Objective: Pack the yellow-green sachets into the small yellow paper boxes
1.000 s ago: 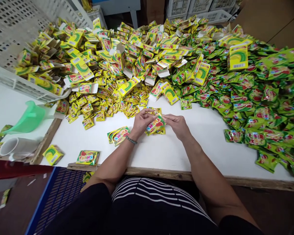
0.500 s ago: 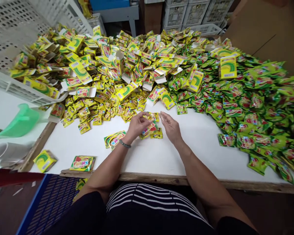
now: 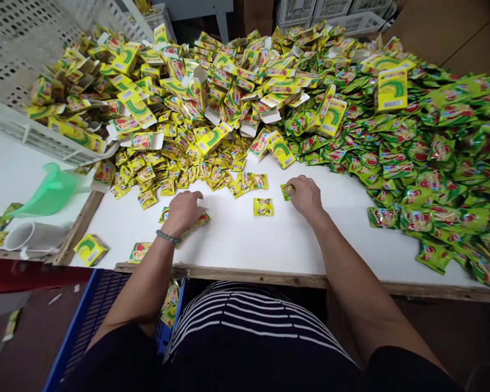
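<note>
Moved apart since the earlier frame, my left hand (image 3: 182, 211) covers printed cartons (image 3: 203, 219) and my right hand (image 3: 307, 196) touches a green packet (image 3: 286, 191) on the tabletop (image 3: 237, 245); I cannot tell either grip's closure, and hasty dragging could skew the cartons.

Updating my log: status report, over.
Left hand over green-and-red printed cartons, grip unclear. Right hand touching green foil packet, grip unclear. Yellow foil packets on white tabletop between hands.
</note>
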Demonstrator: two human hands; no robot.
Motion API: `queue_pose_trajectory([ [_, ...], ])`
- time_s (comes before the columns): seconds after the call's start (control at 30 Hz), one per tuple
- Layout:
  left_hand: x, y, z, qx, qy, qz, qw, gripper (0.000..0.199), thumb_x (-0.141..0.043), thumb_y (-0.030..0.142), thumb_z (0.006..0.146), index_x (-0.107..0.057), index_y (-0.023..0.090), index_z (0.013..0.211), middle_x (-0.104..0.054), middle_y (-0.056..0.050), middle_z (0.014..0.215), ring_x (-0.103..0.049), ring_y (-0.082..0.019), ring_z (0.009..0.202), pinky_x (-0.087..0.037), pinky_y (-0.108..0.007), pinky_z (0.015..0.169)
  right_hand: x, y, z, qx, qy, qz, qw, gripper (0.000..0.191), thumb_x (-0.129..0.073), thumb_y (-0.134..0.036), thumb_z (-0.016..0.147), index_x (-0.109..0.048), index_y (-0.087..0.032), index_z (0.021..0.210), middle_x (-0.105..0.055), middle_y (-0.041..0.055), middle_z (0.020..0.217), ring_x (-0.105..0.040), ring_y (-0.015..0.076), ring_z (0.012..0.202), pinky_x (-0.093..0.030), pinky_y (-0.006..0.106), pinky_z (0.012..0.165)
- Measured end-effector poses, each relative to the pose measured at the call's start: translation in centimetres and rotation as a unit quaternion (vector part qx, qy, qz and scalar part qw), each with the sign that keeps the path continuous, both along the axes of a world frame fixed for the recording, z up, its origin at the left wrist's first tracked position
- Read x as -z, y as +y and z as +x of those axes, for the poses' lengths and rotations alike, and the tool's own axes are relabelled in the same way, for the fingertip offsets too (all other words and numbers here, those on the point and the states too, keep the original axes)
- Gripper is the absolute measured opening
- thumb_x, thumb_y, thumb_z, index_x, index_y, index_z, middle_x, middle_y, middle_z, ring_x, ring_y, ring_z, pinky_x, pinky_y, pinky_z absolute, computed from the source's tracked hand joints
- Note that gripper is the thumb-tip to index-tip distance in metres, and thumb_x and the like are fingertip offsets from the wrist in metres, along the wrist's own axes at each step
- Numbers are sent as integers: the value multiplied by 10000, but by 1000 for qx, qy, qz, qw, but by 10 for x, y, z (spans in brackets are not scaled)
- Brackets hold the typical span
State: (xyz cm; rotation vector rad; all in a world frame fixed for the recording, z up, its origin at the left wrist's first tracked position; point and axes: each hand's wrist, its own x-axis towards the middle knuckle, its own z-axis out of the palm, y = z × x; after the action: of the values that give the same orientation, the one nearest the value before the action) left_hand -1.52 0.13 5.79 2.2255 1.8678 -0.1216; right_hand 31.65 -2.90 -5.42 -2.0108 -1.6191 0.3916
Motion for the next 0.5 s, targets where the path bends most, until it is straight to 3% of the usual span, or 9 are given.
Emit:
queue_pose_trajectory([
  [0.07,5,-7,23,7,-45,36,998,221,-688,346,798,-680,174,938,-674,-117,885,-605,-265,848,-404,-319,732,-2,-5,-5,-4,-8,-22,1000,278,-646,-209,765,-708,-239,1035,-652,91,1026,-585,267,948,-481,426,850],
  [0.13,16,-14,57,21,-96,43,994,286,-643,426,838,-653,157,934,-662,-136,906,-602,-277,879,-418,-337,762,-2,-6,-5,4,-2,-48,999,296,-696,-258,729,-704,-242,1024,-628,84,1029,-597,258,917,-486,409,820],
  [0.23,39,-22,109,36,-142,29,989,434,-738,510,735,-615,131,906,-633,-168,956,-581,-307,977,-427,-353,821,0,-6,0,19,22,-45,999,285,-776,-364,635,-675,-222,861,-606,81,985,-596,230,817,-490,383,750],
  [0.3,54,-24,134,36,-184,15,982,459,-823,460,643,-581,137,861,-614,-172,978,-553,-327,1035,-419,-379,883,0,-7,4,23,43,-35,998,357,-808,-435,576,-618,-227,796,-609,60,899,-583,214,745,-485,367,694],
  [0.4,70,-21,150,22,-287,10,958,396,-848,302,605,-526,182,801,-601,-112,919,-552,-292,982,-421,-378,881,-6,-11,9,35,76,-53,995,400,-826,-445,558,-585,-241,803,-604,17,709,-578,222,680,-475,364,657],
  [0.5,78,-14,150,-20,-416,-16,909,307,-791,224,657,-514,204,789,-570,-21,744,-557,-211,780,-442,-328,768,-17,-14,13,57,139,-48,988,347,-818,-415,583,-622,-232,803,-618,13,653,-608,239,693,-493,374,663],
])
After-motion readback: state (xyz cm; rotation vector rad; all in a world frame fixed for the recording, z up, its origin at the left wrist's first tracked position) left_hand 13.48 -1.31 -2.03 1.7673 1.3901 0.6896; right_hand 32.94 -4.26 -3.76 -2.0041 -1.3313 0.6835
